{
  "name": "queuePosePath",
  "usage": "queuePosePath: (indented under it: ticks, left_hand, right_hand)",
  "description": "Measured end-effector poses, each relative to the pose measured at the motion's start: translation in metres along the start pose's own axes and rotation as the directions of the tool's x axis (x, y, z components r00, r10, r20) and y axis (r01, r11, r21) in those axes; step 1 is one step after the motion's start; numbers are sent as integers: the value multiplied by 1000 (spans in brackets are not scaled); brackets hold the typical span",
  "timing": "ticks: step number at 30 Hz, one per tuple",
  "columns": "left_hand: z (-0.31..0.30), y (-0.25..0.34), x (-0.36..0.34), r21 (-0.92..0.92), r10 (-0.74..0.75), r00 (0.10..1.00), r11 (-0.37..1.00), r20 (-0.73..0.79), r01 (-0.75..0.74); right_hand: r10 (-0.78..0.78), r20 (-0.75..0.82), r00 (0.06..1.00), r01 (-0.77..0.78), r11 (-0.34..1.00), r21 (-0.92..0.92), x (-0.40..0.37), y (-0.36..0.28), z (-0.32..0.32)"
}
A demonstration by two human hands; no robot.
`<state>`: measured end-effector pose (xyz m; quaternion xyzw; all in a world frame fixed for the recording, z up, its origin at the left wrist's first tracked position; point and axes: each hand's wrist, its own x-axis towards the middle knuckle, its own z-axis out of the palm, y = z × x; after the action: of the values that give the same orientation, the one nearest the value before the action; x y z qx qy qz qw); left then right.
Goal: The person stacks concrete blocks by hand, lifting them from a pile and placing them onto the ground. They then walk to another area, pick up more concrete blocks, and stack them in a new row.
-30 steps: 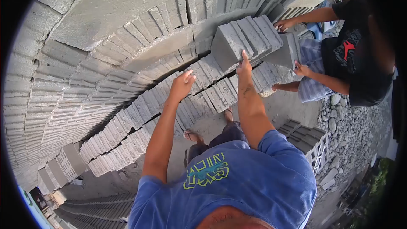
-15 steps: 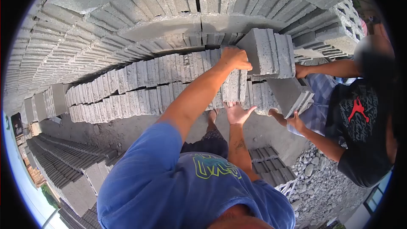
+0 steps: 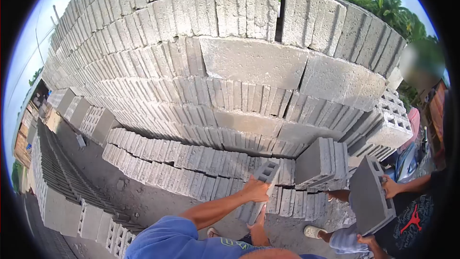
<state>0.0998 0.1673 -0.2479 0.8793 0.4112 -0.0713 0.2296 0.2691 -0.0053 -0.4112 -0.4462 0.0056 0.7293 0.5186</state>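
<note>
A grey hollow concrete block point(image 3: 267, 171) is held tilted in front of me, its holes showing at the upper end. My left hand point(image 3: 256, 190) wraps round its upper part, fingers closed on it. Lower down, my right hand point(image 3: 259, 221) grips the block near its bottom edge, partly hidden by it. Just behind is a low two-tier row of upright blocks point(image 3: 191, 163). A few more blocks point(image 3: 320, 160) stand on top of that row at its right end.
A tall wall of stacked blocks point(image 3: 254, 62) rises behind the low row. To the right, a co-worker in a black shirt point(image 3: 412, 220) holds another hollow block point(image 3: 371, 196). More block stacks point(image 3: 62, 211) line the left, across a strip of dirt ground point(image 3: 129, 187).
My view has tilted up. The block between my hands has come out of the row and now tilts in front of it. The co-worker has lifted a block away from the stack.
</note>
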Motion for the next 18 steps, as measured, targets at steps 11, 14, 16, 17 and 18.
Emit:
queuePosePath:
  ticks: [11,14,16,17,18]
  left_hand:
    - [-169,25,-283,447,269,739,893,-617,49]
    - [-222,50,-336,509,363,565,853,-741,120]
    - [-263,61,-360,551,424,436,805,-794,220]
    - [-287,66,-369,563,446,384,777,-808,282]
    - [-312,72,-376,567,468,335,751,-818,337]
  right_hand:
    - [-450,516,728,323,890,321,-67,90,338]
    - [-425,548,720,289,902,320,-129,42,425]
    - [-475,699,535,308,880,362,-135,10,474]
    - [-490,756,434,310,869,385,-141,-8,499]
    - [-493,799,343,286,865,411,-160,-32,527]
